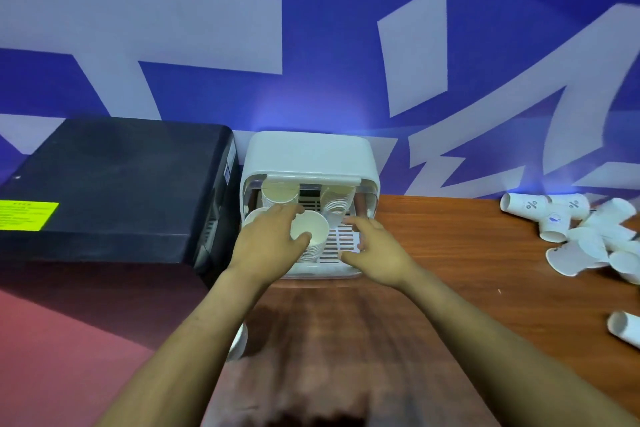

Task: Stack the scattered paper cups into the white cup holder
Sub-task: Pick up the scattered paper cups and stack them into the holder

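I see my left hand (268,241) gripping a nested stack of white paper cups (309,236), fingers curled round its top, standing on the slotted tray of the white plastic cup holder (309,163). My right hand (372,251) rests on the tray's front right, fingers loosely spread, holding nothing. More loose white paper cups (585,236) lie scattered at far right on the brown wooden table (450,253). A black box (114,184) stands just beside the holder's left.

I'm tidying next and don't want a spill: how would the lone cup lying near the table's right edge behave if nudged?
The lone cup lies on its side, so it would probably roll, curving because it tapers. Being thin paper, it likely feels light and dents if squeezed.
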Demonstrator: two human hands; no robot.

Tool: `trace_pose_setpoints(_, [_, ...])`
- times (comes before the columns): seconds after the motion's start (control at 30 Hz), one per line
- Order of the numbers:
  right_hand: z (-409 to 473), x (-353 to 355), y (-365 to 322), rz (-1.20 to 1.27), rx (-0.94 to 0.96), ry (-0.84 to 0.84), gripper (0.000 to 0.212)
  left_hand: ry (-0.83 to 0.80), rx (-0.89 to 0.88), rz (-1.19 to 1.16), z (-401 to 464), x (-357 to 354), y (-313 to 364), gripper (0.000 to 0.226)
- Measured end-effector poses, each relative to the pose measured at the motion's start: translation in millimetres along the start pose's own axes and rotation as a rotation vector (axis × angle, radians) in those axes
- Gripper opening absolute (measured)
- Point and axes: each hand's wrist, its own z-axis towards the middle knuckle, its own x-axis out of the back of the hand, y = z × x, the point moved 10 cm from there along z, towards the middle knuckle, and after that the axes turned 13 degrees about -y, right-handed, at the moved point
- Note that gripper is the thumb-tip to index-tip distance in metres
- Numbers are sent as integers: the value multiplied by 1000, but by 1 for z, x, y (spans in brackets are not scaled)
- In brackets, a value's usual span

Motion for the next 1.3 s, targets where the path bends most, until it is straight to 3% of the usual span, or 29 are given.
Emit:
trace_pose_setpoints(0.23, [-50, 21, 34, 75, -14, 19, 28, -57, -34, -14, -16, -32, 64, 38])
trace_pose_setpoints(0.4, [-102, 66, 92, 83, -3, 52, 26, -48, -61, 11, -14, -65, 138, 36])
trace_pose_setpoints(0.7, [-206, 154, 276, 118, -135, 69, 22, -168, -153, 48, 5, -192, 332, 38])
trace_pose_setpoints(0.9, [-232, 191, 343, 148, -190, 72, 20, -277, -112, 86, 19, -237, 372, 41])
trace_pose_setpoints(1.3, [-269, 257, 465, 200, -307, 148, 18, -470, -223, 202, 78, -324, 473, 53])
